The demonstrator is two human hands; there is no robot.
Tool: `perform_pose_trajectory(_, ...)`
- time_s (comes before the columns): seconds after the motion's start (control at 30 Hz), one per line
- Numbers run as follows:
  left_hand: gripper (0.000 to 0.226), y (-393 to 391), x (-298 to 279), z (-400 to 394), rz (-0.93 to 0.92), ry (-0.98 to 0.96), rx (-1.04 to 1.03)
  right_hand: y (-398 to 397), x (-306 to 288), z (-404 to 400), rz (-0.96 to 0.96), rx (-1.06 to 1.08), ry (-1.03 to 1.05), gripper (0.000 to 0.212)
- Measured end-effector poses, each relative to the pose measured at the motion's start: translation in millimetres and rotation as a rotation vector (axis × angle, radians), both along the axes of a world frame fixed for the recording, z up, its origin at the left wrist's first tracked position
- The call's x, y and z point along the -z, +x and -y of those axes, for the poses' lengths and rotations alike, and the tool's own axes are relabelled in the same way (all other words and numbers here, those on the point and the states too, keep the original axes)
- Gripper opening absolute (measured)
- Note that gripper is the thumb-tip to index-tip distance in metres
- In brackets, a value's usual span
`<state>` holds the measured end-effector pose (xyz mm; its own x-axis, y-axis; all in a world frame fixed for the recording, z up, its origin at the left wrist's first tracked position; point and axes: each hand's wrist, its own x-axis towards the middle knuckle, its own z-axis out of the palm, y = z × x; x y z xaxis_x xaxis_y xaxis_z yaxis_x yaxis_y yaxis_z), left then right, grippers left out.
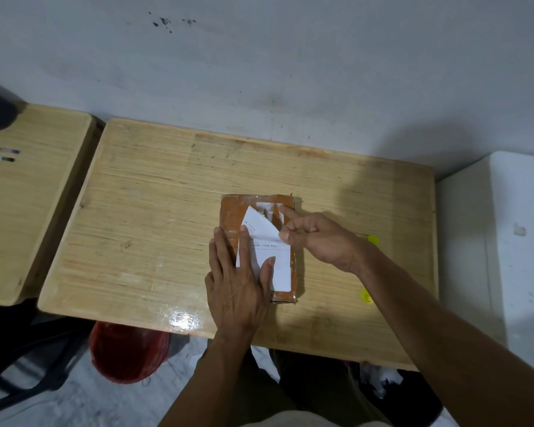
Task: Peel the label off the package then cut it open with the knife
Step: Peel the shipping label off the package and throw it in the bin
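Pinching the label [261, 231] (half-lifted), right grip [313, 238] works while flat left hand [238, 278] pins package [228, 215].

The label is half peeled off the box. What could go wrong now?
1. The label might tear: the right hand pinches only its folded-back flap, and the lower part looks stuck down.
2. The package could slide if the left hand, pressed flat on it, lets go.
3. The yellow item, mostly hidden behind the right wrist, could get bumped.
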<state>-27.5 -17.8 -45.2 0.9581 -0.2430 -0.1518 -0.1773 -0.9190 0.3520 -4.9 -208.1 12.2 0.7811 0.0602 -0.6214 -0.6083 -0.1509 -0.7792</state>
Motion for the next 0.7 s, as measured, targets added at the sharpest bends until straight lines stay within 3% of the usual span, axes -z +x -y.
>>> perform_pose_trajectory(0.13, 0.075, 0.4, 1.4, -0.7, -0.01, 0.034, 0.01, 6.1, 4.9, -12.8, 0.355, 0.123, -0.492, 0.01)
perform_pose_trajectory(0.23, 0.074, -0.5, 1.4, -1.0, -0.015, 0.035, 0.002, 3.9, 11.6, -16.0, 0.451, 0.159, -0.614, 0.013)
perform_pose_trajectory(0.33, 0.074, -0.8, 1.6, -0.5, -0.016, 0.043, -0.004, -0.6, 23.3, -12.4, 0.589, 0.005, -0.744, 0.028)
perform_pose_trajectory(0.7, 0.073, -3.6, -0.8, -0.9, -0.011, 0.064, -0.006, 7.5, 26.8, -0.8, 0.645, -0.46, -1.129, 0.024)
